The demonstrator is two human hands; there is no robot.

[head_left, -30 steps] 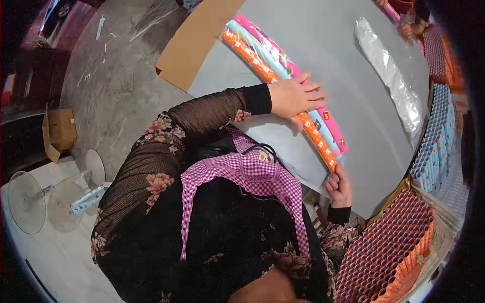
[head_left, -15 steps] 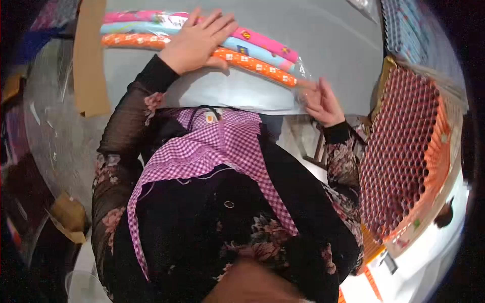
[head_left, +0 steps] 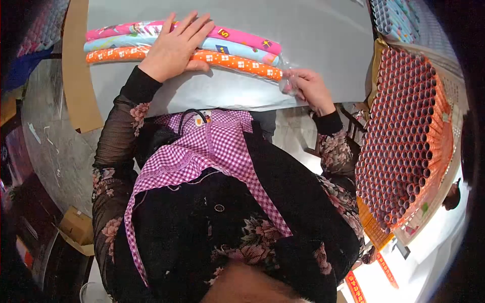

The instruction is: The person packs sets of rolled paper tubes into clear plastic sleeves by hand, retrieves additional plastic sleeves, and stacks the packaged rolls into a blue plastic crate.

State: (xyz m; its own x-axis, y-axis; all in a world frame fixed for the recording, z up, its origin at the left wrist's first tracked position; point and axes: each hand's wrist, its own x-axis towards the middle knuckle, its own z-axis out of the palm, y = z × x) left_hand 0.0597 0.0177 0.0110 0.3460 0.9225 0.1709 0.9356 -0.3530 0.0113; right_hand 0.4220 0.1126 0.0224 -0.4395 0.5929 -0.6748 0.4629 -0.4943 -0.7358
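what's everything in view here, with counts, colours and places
Pink roll: 1, pink, farthest of three
Blue roll: 1, light blue, middle
Orange roll: 1, orange and white, nearest
Plastic wrap: 1, clear, around the rolls
Tabletop: 1, grey, under the rolls
Cardboard strip: 1, brown, tabletop's left end
Orange tubes: many, orange, packed at right
Blue tubes: many, light blue, upper right
Box: 1, brown, lower left
Red strips: 2, red, lower right
Apron: 1, purple checked, worn in front
Left hand: 1, bare, flat across the rolls
Right hand: 1, bare, pinching the wrap's end
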